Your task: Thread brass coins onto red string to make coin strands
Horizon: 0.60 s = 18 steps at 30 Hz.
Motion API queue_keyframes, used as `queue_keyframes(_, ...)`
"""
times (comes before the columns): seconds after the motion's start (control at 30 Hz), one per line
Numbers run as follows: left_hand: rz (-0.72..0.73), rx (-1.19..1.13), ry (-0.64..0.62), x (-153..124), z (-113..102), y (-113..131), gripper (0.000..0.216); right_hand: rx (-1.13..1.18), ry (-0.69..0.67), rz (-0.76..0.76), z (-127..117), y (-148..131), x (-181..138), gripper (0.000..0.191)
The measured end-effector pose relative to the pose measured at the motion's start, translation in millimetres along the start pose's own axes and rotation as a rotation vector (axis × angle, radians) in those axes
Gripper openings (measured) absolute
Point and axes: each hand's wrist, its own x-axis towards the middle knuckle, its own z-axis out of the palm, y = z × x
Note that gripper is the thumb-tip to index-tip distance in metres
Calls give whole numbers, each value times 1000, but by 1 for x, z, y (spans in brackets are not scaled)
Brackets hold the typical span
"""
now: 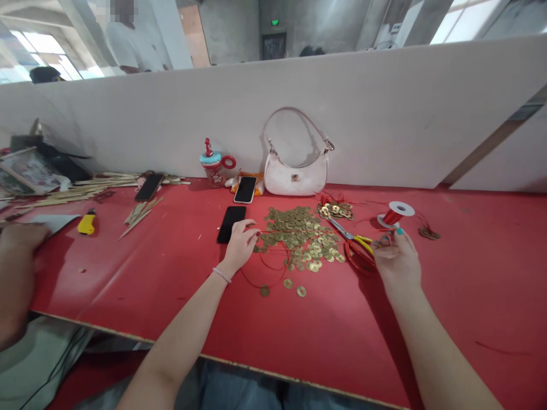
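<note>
The left hand (238, 247) pinches a thin red cord (268, 232) between thumb and fingers at the near-left edge of a spread of brass-coloured holed coins (294, 225), while the right hand (399, 265), well apart from it, has its fingertips drawn together on red cord just in front of a white spool (401, 208) wound with red thread. The cord crosses the coins and curls into loops on the red table (342, 341) on their near side, where three coins lie loose. Scissors (361, 246) with red and yellow handles lie open between the coins and the right hand. Behind the coins a pale handbag (294, 177) stands against the white partition, its body hiding whatever it may hold. Left of it is a clear cup (216, 175) with a blue lid and red handle; I cannot tell what is inside. A white-edged phone (245, 189) rests against an orange packet (258, 185), contents hidden, and at far left a floral-patterned bag (29, 171) sits near another person's hand (25, 233)
</note>
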Motion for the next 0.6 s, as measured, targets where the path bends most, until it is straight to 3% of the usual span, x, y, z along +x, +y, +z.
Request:
queue_keyframes(0.23, -71, -86, -33, 1, 5, -10, 19, 52, 74, 13, -2, -5, 4, 5)
queue_keyframes(0.43, -91, -127, -56, 1, 5, -9, 18, 106, 23, 3, 2, -8, 1, 13)
queue_keyframes(0.6, -27, -222, -149, 0, 4, -3, 18, 158, 1, 25, 5, -11, -2, 15)
